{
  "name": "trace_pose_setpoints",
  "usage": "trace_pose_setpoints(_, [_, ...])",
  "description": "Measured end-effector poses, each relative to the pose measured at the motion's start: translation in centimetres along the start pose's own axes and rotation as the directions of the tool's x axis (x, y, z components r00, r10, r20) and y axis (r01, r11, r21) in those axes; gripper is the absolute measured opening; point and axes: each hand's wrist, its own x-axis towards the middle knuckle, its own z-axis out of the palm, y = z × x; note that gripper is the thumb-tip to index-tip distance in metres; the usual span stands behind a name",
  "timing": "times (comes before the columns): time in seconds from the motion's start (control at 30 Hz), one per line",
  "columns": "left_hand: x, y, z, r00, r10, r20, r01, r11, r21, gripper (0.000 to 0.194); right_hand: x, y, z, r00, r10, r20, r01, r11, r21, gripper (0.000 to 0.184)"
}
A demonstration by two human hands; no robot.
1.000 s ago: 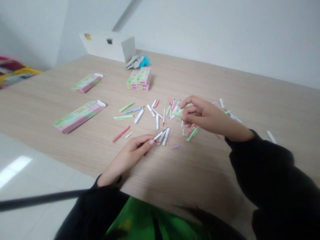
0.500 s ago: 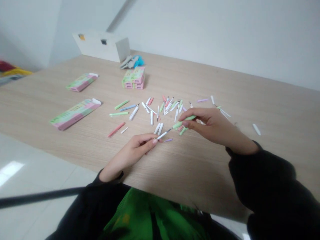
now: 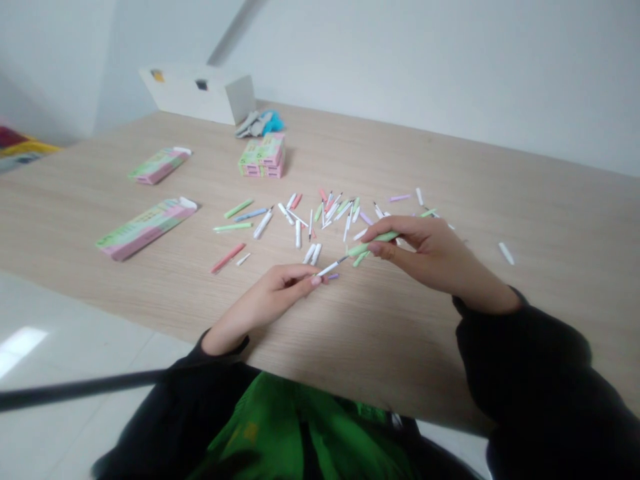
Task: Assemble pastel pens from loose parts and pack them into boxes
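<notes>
Two bare hands of yours meet over the near part of the wooden table (image 3: 400,320); take the spot between them as the centre of your clock. Your left hand (image 3: 280,297), at 8 o'clock, pinches a slim white refill (image 3: 328,269) between thumb and fingers. Your right hand (image 3: 425,253), at 3 o'clock, grips a green pen barrel (image 3: 359,250), its near end pointing down toward the left hand. The refill's dark end meets that barrel between your hands; you cannot tell from here how far in it sits.

A short purple piece (image 3: 333,277) lies just beside your left fingertips, toward 7 o'clock. Between 9 and 10 o'clock, near those fingers, two white pen pieces (image 3: 313,254) lie side by side. Farther out at 9 o'clock you have a pink pen piece (image 3: 229,258) with a small white tip (image 3: 243,259) beside it. At 10 o'clock are green pieces (image 3: 239,208), a blue one (image 3: 251,215) and a white one (image 3: 263,223). A loose scatter of pen parts (image 3: 333,210) spreads from 11 to 1 o'clock, while a lone white piece (image 3: 506,253) lies at 3 o'clock, past your right hand.

Two flat pink-and-green cartons (image 3: 147,228) rest between 9 and 10 o'clock. Toward 11 o'clock, you see stacked small boxes (image 3: 263,157), a crumpled grey-and-blue bundle (image 3: 260,124) and a white box (image 3: 200,95).
</notes>
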Motion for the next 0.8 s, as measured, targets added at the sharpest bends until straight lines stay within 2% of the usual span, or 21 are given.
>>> trace_pose_setpoints(0.2, [0.2, -0.1, 0.4, 0.999, -0.017, 0.041, 0.018, 1.0, -0.015, 0.037, -0.6, 0.2, 0.0, 0.997, 0.03, 0.072, -0.031, 0.999, 0.013, 0.016])
trace_pose_setpoints(0.37, [0.6, 0.8, 0.6, 0.992, 0.047, 0.12, -0.044, 0.999, -0.029, 0.031, -1.0, 0.1, 0.6, 0.993, 0.036, 0.117, -0.046, 0.996, 0.081, 0.015])
trace_pose_setpoints(0.47, [1.3, 1.6, 0.6, 0.974, 0.084, 0.209, -0.08, 0.996, -0.025, 0.026, -1.5, 0.0, 1.4, 0.996, 0.058, 0.062, -0.067, 0.984, 0.167, 0.015])
trace_pose_setpoints(0.57, [2.4, 2.0, 0.8, 0.95, 0.096, 0.296, -0.078, 0.994, -0.072, 0.027, -2.4, 0.4, 2.2, 0.99, 0.139, -0.015, -0.125, 0.928, 0.351, 0.017])
trace_pose_setpoints(0.67, [3.5, 1.9, 1.2, 0.923, 0.084, 0.377, -0.031, 0.989, -0.146, 0.038, -3.3, 0.9, 2.6, 0.969, 0.237, -0.07, -0.172, 0.85, 0.498, 0.019])
trace_pose_setpoints(0.8, [4.3, 1.6, 1.7, 0.907, 0.078, 0.415, -0.034, 0.993, -0.113, 0.041, -4.2, 1.8, 3.2, 0.933, 0.347, -0.099, -0.23, 0.783, 0.579, 0.022])
